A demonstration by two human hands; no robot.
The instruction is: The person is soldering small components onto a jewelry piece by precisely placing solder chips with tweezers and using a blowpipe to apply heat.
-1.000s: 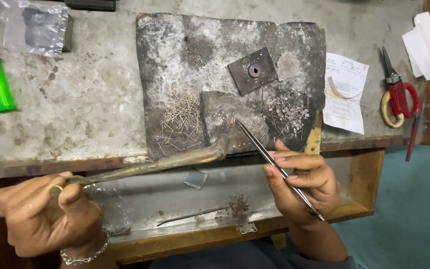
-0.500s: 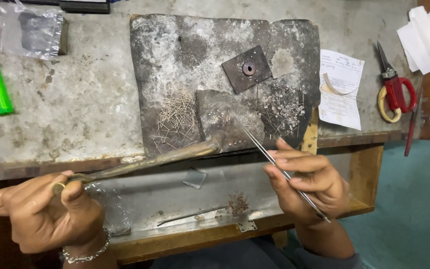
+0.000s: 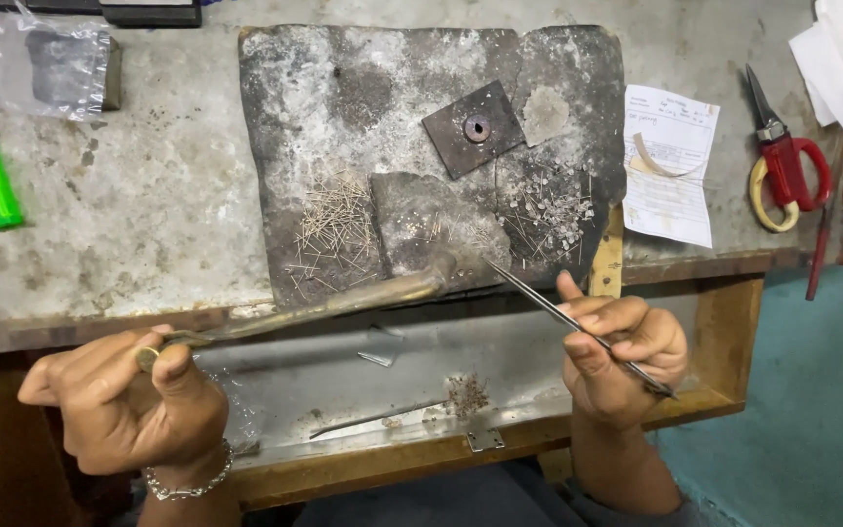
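Two tools gripped over charred grey soldering slab (image 3: 363, 107).
Curved brass blowpipe (image 3: 324, 304) is pinched in left hand (image 3: 129, 410) fingers; thin steel tweezers (image 3: 558, 317) are clamped between right hand (image 3: 622, 356) fingers, tips beyond fingertips, meeting at slab edge.

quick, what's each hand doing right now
Left hand: closed around the brass torch pipe.
Right hand: closed on the thin metal tweezers.
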